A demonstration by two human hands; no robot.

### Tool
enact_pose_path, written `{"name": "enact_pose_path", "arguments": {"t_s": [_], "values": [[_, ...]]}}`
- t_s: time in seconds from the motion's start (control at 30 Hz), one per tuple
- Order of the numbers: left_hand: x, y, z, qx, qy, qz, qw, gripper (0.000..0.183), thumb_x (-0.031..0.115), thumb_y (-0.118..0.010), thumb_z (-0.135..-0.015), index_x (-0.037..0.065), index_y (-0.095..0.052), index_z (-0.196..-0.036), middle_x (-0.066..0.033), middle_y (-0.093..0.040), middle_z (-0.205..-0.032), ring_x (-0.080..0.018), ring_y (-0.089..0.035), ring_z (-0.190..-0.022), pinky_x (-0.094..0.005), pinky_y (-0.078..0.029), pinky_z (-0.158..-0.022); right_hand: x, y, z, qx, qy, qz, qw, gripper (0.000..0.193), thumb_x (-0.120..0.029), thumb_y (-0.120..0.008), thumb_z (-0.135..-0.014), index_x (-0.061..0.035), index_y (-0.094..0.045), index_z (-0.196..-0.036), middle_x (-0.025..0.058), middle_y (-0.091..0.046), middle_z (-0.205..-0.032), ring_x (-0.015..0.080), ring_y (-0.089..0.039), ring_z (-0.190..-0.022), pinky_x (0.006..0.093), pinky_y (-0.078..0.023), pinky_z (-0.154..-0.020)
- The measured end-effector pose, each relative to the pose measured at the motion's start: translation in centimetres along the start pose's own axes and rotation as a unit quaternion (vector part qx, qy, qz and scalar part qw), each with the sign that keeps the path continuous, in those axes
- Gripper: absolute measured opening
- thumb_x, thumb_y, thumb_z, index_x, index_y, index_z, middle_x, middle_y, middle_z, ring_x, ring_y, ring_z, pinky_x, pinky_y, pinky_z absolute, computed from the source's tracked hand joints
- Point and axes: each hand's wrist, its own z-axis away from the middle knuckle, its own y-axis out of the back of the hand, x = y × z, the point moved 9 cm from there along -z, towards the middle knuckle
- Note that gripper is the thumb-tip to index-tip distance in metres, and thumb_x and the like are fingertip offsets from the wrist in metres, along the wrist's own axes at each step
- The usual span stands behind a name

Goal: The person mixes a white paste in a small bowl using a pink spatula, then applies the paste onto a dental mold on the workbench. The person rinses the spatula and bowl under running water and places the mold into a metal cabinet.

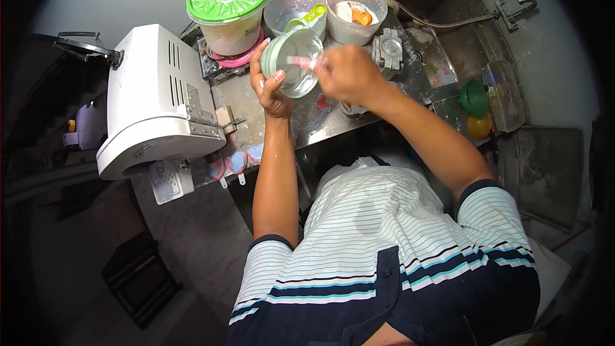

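Smudged metal surface (330, 129) below — and the left hand (274, 97) clamped round a bowl (296, 81) above it, tilted, seemingly so the right hand (352, 74) — gripping a blurred pink tool (301, 61) — could reach inside.

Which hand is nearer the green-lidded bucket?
Left: the left hand is in front and to the right of the green-lidded bucket; the right hand is farther right.

Wide fisheye on head, facing down, close above shirt (365, 230), counter (242, 98) farther off.
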Motion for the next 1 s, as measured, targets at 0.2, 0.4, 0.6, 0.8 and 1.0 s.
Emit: {"name": "enact_pose_path", "arguments": {"t_s": [0.2, 0.4, 0.6, 0.8, 1.0], "values": [[-1.7, -0.7, 1.2, 0.040, -0.041, 0.011, 0.998, 0.072, 0.035, -0.058, -0.079, -0.002, -0.042, -0.139, -0.0208, -0.057, -0.128, -0.0335, -0.058, -0.119, -0.0469, -0.044, -0.106, 2.9, -5.0, 5.2, -0.046, -0.212, -0.245, 0.945, 0.043, -0.032, -0.064, -0.094, 0.0003, -0.068, -0.066, 0.0126, -0.063, -0.057, 0.0214, -0.060, -0.051, 0.0428, -0.045, -0.051], [-6.7, 1.9, 5.3, 0.197, 0.007, 0.092, 0.976, 0.059, 0.048, -0.044, -0.097, 0.002, -0.046, -0.135, -0.0157, -0.059, -0.127, -0.0299, -0.058, -0.118, -0.0438, -0.045, -0.104, 3.1, -8.6, 11.1, -0.185, -0.457, -0.619, 0.611, 0.031, -0.025, -0.059, -0.100, 0.0017, -0.064, -0.084, 0.0024, -0.054, -0.061, 0.0026, -0.039, -0.048, 0.0182, -0.027, -0.038], [-6.5, 6.7, 9.0, 0.282, 0.036, 0.128, 0.950, 0.062, 0.048, -0.040, -0.097, -0.001, -0.050, -0.133, -0.0183, -0.060, -0.129, -0.0330, -0.058, -0.121, -0.0464, -0.046, -0.106, 8.5, -4.2, 15.5, -0.107, -0.496, -0.550, 0.663, 0.033, -0.023, -0.057, -0.100, 0.0038, -0.064, -0.083, 0.0009, -0.050, -0.059, 0.0030, -0.037, -0.044, 0.0177, -0.025, -0.037], [-5.8, 8.9, 11.5, 0.319, 0.061, 0.133, 0.936, 0.069, 0.053, -0.040, -0.094, -0.002, -0.052, -0.134, -0.0172, -0.058, -0.134, -0.0338, -0.055, -0.125, -0.0481, -0.042, -0.110, 14.4, -5.1, 21.2, -0.071, -0.486, -0.384, 0.782, 0.040, -0.032, -0.060, -0.100, 0.0006, -0.066, -0.077, -0.0037, -0.047, -0.054, 0.0038, -0.037, -0.044, 0.0214, -0.024, -0.041], [-5.3, 8.3, 12.4, 0.313, 0.068, 0.122, 0.939, 0.068, 0.051, -0.041, -0.093, -0.002, -0.052, -0.134, -0.0172, -0.058, -0.133, -0.0335, -0.055, -0.125, -0.0478, -0.042, -0.109, 11.3, -4.5, 19.3, -0.029, -0.303, -0.090, 0.948, 0.040, -0.033, -0.066, -0.094, 0.0011, -0.067, -0.073, 0.0178, -0.056, -0.055, 0.0298, -0.056, -0.048, 0.0377, -0.044, -0.052]]}}
